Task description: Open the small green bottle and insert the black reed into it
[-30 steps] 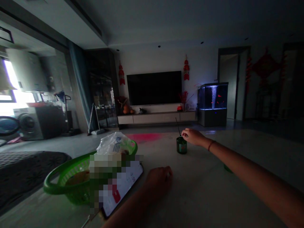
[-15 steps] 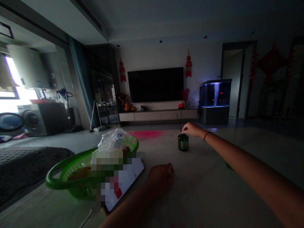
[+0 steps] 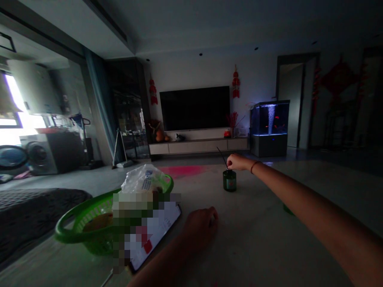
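Observation:
A dark green glass reed diffuser bottle [image 3: 229, 181] with a label stands upright on the table. My right hand [image 3: 238, 161] is closed in a pinch right at its neck, on a thin dark reed stick [image 3: 222, 155] that leans up to the left. The fingertips hide the stick's lower part and most of the bottle's mouth. My left hand [image 3: 203, 223] rests on the table nearer to me, its fingers curled in a loose fist with nothing visible in them. To its left lies a lit phone [image 3: 160, 227], partly blurred out.
A green plastic basket [image 3: 70, 235] stands left of the phone, with a clear plastic bag [image 3: 140, 179] and other items inside. Part of a green object [image 3: 287, 209] shows beneath my right forearm. Beyond the table are a television [image 3: 194, 108] and a lit fish tank [image 3: 269, 119].
The top of the reed stick has tipped further left, and its angle is lower. My right hand remains at the bottle's neck; my left hand stays put. The whole view has shifted slightly.

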Action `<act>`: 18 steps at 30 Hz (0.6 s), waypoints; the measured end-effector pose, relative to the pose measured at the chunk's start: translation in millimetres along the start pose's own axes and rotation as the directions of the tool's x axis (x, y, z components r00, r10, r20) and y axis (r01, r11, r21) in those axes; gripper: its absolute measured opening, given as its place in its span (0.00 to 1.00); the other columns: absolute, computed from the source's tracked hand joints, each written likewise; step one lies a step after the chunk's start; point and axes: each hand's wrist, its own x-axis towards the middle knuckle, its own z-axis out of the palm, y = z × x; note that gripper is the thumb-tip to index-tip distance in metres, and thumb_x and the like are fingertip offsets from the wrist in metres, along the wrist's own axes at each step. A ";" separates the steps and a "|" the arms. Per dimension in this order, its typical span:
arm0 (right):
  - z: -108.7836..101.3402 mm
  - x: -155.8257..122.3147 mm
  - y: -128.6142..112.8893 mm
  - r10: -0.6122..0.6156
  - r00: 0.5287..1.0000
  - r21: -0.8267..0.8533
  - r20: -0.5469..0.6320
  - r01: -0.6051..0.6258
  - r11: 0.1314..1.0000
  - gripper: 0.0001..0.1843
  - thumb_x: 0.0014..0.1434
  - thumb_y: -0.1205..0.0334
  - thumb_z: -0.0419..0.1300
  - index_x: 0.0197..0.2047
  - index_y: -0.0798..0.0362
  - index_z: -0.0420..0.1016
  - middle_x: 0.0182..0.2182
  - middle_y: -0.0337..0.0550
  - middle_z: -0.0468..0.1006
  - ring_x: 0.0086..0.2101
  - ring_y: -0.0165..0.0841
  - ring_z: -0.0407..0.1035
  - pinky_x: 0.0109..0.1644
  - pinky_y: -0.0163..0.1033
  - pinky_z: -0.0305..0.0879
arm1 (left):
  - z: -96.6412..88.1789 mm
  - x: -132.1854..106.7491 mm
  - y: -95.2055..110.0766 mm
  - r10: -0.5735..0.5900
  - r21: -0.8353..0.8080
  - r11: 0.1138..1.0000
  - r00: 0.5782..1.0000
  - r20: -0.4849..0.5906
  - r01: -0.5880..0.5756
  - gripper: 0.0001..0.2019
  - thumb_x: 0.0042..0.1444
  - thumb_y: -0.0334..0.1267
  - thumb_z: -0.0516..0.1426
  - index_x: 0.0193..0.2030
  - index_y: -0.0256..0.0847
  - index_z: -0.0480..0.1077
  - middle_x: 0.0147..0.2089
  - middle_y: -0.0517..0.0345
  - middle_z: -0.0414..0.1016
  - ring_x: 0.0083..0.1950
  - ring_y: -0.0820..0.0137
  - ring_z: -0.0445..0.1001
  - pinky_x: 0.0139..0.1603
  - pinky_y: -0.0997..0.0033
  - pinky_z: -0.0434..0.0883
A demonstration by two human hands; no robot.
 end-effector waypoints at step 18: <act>-2.2 11.1 -15.1 -0.016 0.999 -0.138 0.034 0.020 0.990 0.11 0.40 0.77 0.57 0.28 0.60 0.78 0.29 0.52 0.78 0.31 0.36 0.71 0.30 0.31 0.59 | 1.3 0.3 1.1 -0.023 0.008 1.000 1.000 -0.017 0.024 0.09 0.55 0.37 0.45 0.38 0.43 0.64 0.33 0.59 0.73 0.33 0.72 0.70 0.29 0.77 0.60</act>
